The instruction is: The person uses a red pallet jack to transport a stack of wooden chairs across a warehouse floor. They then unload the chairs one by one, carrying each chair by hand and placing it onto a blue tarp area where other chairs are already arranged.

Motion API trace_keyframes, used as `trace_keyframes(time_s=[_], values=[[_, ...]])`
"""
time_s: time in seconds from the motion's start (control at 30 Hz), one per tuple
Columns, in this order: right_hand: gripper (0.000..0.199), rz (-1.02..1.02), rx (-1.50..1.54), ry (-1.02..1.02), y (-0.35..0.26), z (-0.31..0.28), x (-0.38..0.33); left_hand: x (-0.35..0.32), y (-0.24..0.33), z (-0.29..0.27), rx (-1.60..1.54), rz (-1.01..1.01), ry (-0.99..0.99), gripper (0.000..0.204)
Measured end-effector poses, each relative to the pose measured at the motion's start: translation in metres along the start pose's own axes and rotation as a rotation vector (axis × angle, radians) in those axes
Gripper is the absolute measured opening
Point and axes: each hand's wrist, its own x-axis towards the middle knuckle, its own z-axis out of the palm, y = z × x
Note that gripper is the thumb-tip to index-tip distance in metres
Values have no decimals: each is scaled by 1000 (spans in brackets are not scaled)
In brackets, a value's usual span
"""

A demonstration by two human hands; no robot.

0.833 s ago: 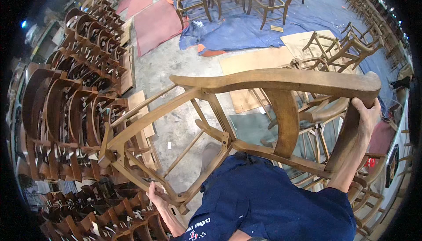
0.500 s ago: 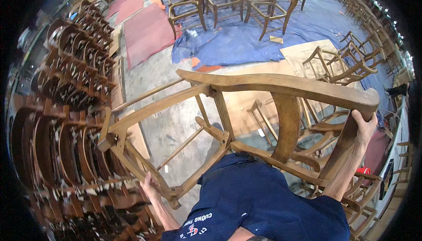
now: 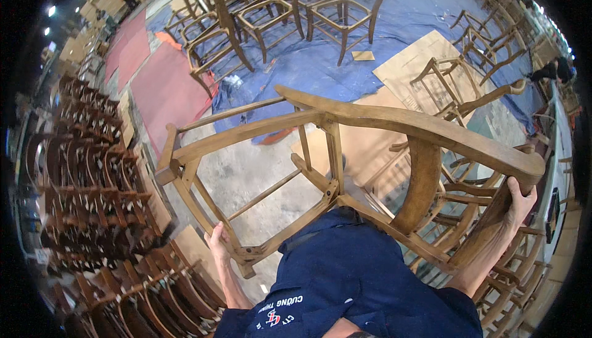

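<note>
A brown wooden chair frame [image 3: 425,129] with an open seat is held on its side across the front of my body. My left hand [image 3: 218,242] closes around a seat rail at the lower left, near a corner joint. At the other end, my right hand [image 3: 520,205] grips the top of the backrest, fingers wrapped over the rail. A wide curved back slat [image 3: 420,184] runs between the two back posts. The lower post lies close against my dark blue shirt [image 3: 345,270].
Stacks of dark curved wooden parts [image 3: 92,171] stand at left. Wooden chairs [image 3: 271,20] crowd a blue sheet [image 3: 296,79] ahead. Cardboard [image 3: 407,60] and red sheets [image 3: 166,82] cover parts of the floor. More chair frames [image 3: 468,202] stand close at right. A person [image 3: 555,70] is at far right.
My view has turned to the right, so the chairs ahead and the stacks have shifted left. The chair frame has come along, with both hands keeping their hold.
</note>
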Motion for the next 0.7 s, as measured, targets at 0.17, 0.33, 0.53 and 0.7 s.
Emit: trace_keyframes(time_s=[0.17, 0.33, 0.53, 0.7], values=[[54, -5, 41, 44, 36, 105, 93, 121, 27, 125, 33, 50, -23, 20], [53, -75, 19, 67, 37, 204, 239, 215, 64, 260, -59, 19, -16, 16], [53, -65, -49, 97, -13, 303, 365, 324, 98, 371, 20, 19, -158, 28], [49, -29, -15, 91, -34, 391, 438, 415, 92, 464, -16, -49, -164, 27]])
